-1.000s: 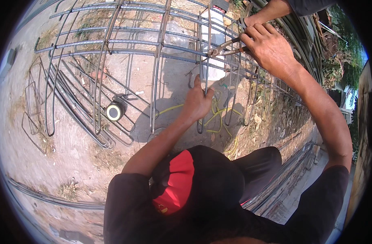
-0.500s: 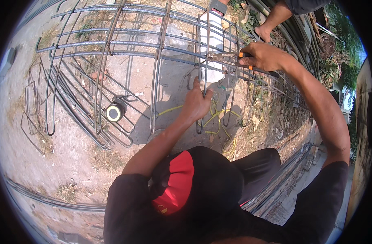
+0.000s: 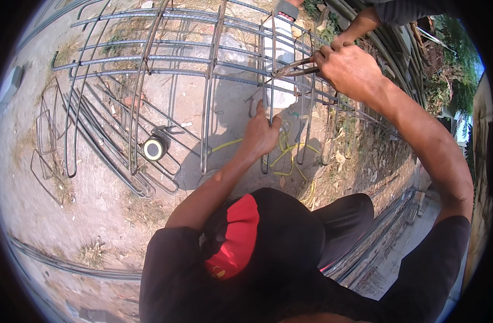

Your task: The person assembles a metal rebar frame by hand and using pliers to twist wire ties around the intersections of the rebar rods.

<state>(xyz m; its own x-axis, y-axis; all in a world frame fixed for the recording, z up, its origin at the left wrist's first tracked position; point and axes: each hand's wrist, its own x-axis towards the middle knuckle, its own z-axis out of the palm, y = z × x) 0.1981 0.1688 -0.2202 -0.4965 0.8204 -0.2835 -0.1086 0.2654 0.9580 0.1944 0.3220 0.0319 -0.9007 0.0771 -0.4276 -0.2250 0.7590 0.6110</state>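
Note:
Near the lower part of a rebar cage (image 3: 176,71), my left hand (image 3: 262,132) is closed around the upright leg of a stirrup (image 3: 271,107). My right hand (image 3: 348,70) grips a pair of pincers (image 3: 295,68) by the handles, knuckles upward. The pincers' jaws rest where the stirrup crosses a long bar, just above my left fingers. Whether a tie wire sits in the jaws is too small to tell. Behind this crossing lies a pale, white piece (image 3: 281,97), partly hidden by the bars.
A black and yellow tape measure (image 3: 154,148) lies on the ground, left of my left forearm, beside several loose bent bars (image 3: 103,140). Yellow cord (image 3: 284,161) tangles below the cage. Another person's bare limb (image 3: 362,24) shows beyond my right hand, near long poles (image 3: 394,59).
My right hand has rolled over and shifted slightly left and up, turning the pincers; their orange handle marks no longer show. My left hand keeps its hold on the stirrup.

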